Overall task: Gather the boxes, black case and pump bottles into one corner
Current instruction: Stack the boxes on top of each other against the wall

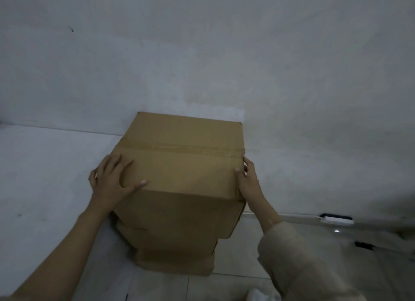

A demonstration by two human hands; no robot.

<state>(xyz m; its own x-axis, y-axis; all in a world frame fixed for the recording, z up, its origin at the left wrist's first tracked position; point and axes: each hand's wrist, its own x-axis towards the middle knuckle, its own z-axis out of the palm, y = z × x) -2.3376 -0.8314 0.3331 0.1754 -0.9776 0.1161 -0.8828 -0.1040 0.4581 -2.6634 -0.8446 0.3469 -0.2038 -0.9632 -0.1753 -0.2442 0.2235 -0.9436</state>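
Left hand (113, 179): palm flat on the near-left corner of the top cardboard box (179, 157), fingers spread, thumb lying along the front edge; pressing, not gripping. Right hand (247, 179): against the box's right side at the near corner, thumb hooked over the top edge, fingers down the side face. The 2 hands are well apart, 1 on each side of the box.

Top box is taped shut and sits on a stack of boxes (177, 228) (at least 2 below it, exact count unclear), in the corner where the 2 walls (202, 53) meet, on the tiled floor (235, 287).

Judged step: seating this box squarely on the stack. Lower boxes look offset from one another, so the pile could lean. Best to push with both hands evenly toward the corner, keeping downward pressure light, until the far edges meet the wall. Check for rocking before letting go.

Black case and pump bottles: not in view.
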